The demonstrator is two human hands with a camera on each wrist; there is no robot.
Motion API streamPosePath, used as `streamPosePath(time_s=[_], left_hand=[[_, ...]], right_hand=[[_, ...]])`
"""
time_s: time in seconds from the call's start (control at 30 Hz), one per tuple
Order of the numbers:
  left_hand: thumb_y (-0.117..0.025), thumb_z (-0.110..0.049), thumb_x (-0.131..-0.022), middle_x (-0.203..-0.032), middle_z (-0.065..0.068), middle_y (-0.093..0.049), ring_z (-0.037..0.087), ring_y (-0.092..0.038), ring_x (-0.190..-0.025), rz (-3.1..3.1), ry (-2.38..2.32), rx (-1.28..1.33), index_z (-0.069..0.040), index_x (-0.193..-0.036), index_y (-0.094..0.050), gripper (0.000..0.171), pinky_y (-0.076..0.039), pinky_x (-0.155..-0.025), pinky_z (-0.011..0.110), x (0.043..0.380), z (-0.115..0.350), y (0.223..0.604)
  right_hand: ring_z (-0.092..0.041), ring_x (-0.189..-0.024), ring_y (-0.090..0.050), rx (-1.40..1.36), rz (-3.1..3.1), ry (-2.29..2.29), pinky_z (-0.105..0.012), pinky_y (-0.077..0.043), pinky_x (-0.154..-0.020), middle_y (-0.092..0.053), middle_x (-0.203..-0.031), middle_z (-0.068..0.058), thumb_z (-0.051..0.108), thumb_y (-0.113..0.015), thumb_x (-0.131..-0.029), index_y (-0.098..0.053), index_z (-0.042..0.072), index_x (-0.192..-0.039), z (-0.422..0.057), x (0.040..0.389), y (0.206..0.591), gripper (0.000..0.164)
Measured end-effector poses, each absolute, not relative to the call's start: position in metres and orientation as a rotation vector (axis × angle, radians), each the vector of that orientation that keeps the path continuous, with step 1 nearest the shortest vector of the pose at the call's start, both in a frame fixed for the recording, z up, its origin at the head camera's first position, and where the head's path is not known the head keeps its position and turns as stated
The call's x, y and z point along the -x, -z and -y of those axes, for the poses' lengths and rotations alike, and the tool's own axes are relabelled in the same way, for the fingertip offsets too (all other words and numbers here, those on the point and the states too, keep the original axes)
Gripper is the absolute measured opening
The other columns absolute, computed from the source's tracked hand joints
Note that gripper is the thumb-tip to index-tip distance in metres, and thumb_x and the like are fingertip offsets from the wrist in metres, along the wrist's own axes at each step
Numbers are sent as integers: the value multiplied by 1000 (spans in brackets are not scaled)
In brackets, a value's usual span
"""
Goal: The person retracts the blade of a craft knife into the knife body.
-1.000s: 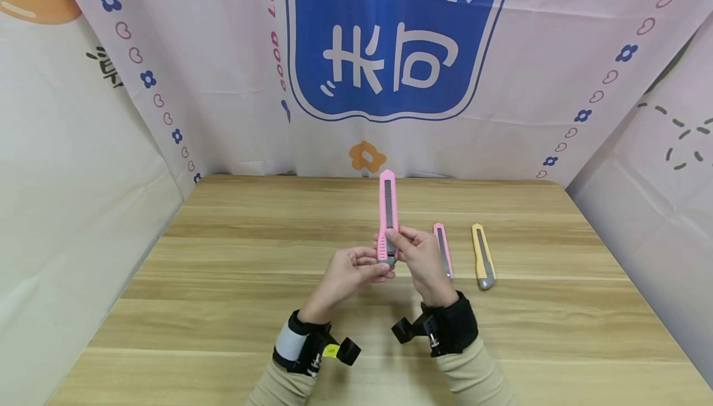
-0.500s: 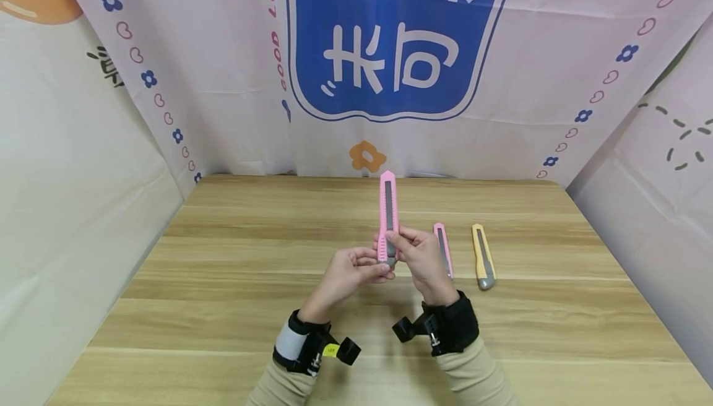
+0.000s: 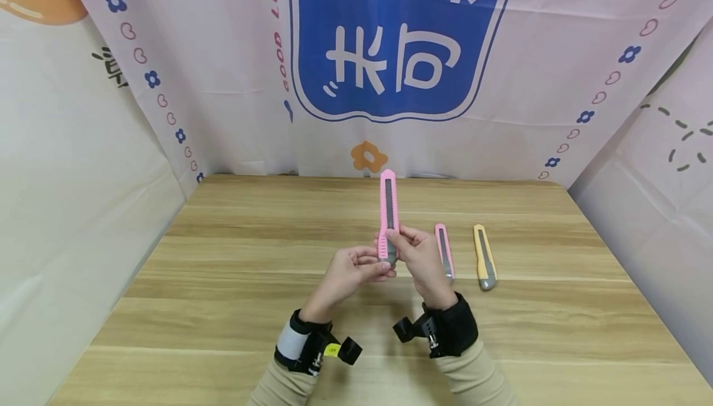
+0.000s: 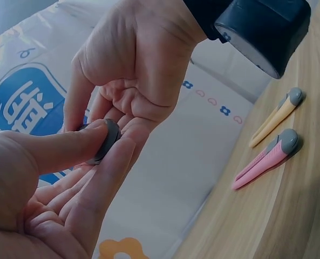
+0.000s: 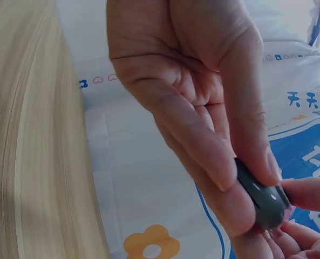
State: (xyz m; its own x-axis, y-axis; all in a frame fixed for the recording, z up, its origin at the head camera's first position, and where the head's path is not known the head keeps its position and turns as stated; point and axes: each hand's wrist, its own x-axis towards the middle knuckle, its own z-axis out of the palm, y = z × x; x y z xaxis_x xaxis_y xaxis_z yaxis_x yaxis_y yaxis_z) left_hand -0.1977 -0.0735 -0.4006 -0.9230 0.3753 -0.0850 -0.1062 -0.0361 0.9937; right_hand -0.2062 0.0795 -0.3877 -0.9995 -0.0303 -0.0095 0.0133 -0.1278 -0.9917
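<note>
A pink utility knife [image 3: 388, 202] with a grey blade track stands nearly upright above the table, held between both hands. My left hand [image 3: 345, 275] pinches its grey lower end between thumb and fingers. From the right, my right hand [image 3: 426, 263] grips the lower body, thumb on the grey part at the front. Both wrist views show the grey end cap [image 4: 111, 141] among the fingers, most of the pink body hidden. Right of the hands lie a second pink utility knife [image 3: 443, 248], partly behind the right hand, and a yellow utility knife [image 3: 484, 257].
The wooden table [image 3: 223, 307] spans the front. A white printed cloth [image 3: 234, 84] with a blue sign hangs behind it, and pale cloths drape both sides. Each wrist wears a black strap [image 3: 453, 324] with a small camera sticking inward.
Both hands keep nearly the same hold on the pink utility knife. At its lower end, the dark gap above the grey cap has closed up. The head view has shifted slightly.
</note>
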Motion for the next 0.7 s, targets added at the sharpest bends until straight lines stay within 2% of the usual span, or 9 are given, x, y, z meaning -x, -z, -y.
streamPosePath(time_s=[0.07,0.17,0.3,0.43,0.57,0.7], left_hand=[[-65,1,-88,-108,29,-69,13,-75,-82,-1915,-2029,-278,12,-115,-60,30,-63,-82,28,198,73,401],[-64,0,-88,-109,29,-69,13,-75,-83,-1919,-2034,-268,11,-116,-60,30,-63,-82,29,198,72,401],[-63,2,-89,-110,32,-68,19,-75,-87,-1951,-2033,-286,12,-116,-60,30,-63,-82,31,198,70,403],[-62,3,-88,-113,34,-65,29,-74,-94,-1993,-2010,-333,14,-117,-58,31,-63,-83,32,197,67,403],[-61,3,-89,-114,34,-64,30,-73,-96,-2003,-2003,-343,14,-119,-57,32,-63,-84,32,196,65,403],[-62,2,-88,-112,33,-66,28,-74,-94,-2012,-2005,-342,14,-117,-59,31,-63,-83,32,195,64,404]], right_hand=[[-3,-83,-72,16,-2156,2332,-16,-60,-75,-74,-105,-20,9,-62,-93,-63,-5,-121,-77,206,389,31],[-1,-79,-70,30,-2369,2294,-13,-59,-72,-71,-107,-26,8,-70,-87,-60,-5,-126,-74,204,390,41],[-14,-80,-70,47,-2725,2144,-10,-57,-67,-73,-98,-22,12,-79,-79,-58,-3,-128,-69,199,390,56],[-24,-75,-67,66,-3010,1988,-11,-51,-57,-72,-88,-18,15,-84,-74,-64,-4,-119,-64,194,388,53],[-19,-67,-59,62,-3140,1924,-12,-44,-53,-68,-81,-16,14,-86,-70,-67,-4,-112,-62,192,388,49],[-17,-67,-55,31,-3182,1903,-12,-41,-52,-64,-79,-15,15,-86,-70,-68,-4,-108,-61,192,389,46]])
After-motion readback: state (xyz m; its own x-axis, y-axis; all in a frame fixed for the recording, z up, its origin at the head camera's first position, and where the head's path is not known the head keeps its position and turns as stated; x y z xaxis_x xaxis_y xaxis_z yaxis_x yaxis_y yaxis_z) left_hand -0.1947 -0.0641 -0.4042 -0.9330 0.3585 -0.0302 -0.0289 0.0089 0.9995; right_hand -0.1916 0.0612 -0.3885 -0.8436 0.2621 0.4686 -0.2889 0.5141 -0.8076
